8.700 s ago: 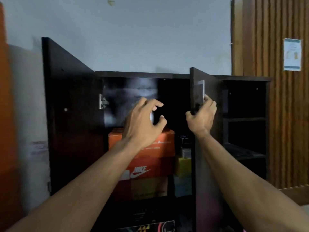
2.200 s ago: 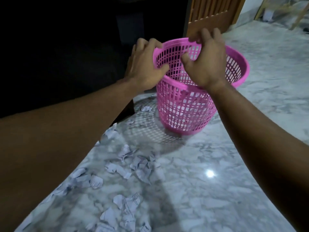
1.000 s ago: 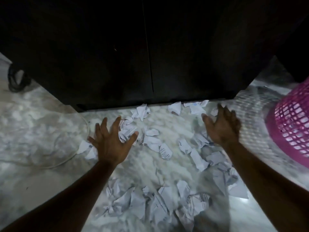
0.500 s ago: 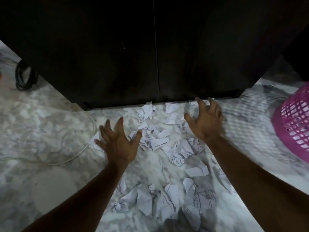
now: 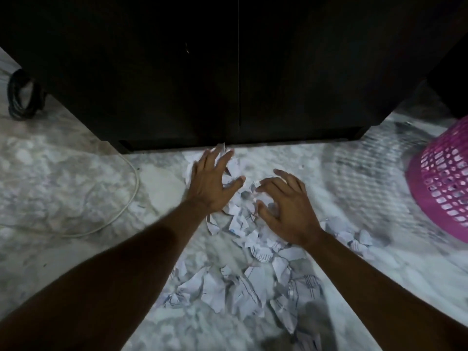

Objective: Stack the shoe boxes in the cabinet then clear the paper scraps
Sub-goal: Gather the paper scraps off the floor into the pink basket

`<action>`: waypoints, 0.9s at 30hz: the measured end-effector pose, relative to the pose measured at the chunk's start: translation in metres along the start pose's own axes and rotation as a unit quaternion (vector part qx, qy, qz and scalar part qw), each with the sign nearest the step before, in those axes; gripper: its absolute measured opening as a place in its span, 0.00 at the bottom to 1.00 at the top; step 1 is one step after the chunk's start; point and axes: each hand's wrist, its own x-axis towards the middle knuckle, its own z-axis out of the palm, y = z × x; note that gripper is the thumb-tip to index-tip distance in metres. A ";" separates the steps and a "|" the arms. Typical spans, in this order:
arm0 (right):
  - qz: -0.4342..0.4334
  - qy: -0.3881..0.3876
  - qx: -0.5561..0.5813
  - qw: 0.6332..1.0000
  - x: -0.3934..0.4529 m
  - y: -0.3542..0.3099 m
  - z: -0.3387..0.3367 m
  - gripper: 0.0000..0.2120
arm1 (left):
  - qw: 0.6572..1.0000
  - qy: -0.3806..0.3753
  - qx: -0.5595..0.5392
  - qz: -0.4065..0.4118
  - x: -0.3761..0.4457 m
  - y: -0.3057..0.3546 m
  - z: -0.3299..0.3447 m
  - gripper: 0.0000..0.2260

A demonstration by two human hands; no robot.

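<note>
Both hands have drawn closer together since half a second ago, when they were spread apart at either edge of the litter; the left hand [image 5: 211, 182] now lies with fingers straight and splayed over the scraps nearest the cabinet, and the right hand [image 5: 285, 207] rests beside it with fingers bent loosely over the heap, thumbs nearly meeting. Neither grip has closed on anything: both are open, pressing on paper. The paper scraps [image 5: 243, 282] have been swept inward too, so the loose scatter seen earlier is now a denser, crumpled mound between and below the hands, thin white torn pieces with dark printed lines, sharp-edged and creased. They lie on the marble floor [image 5: 76, 188], glossy, grey-white and veined, just in front of the dark cabinet [image 5: 202, 72], whose two smooth flat doors are closed (a thin seam runs between them). A pink plastic basket [image 5: 445, 183], round with a lattice of small rectangular holes, stands at the right edge, well apart from the heap. A pale cable [image 5: 126, 198] curves across the floor on the left.
</note>
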 end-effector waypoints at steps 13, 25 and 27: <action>0.180 -0.048 0.009 0.983 -0.108 0.011 -0.023 0.39 | 0.982 -0.080 -0.024 0.167 -0.101 0.017 -0.018 0.35; 0.203 -0.067 -0.011 0.977 -0.184 0.024 -0.088 0.71 | 0.999 -0.037 0.002 -0.011 -0.224 -0.045 -0.062 0.57; 0.194 -0.144 -0.011 0.970 -0.196 0.018 -0.078 0.74 | 0.996 -0.081 0.033 0.016 -0.221 -0.054 -0.057 0.61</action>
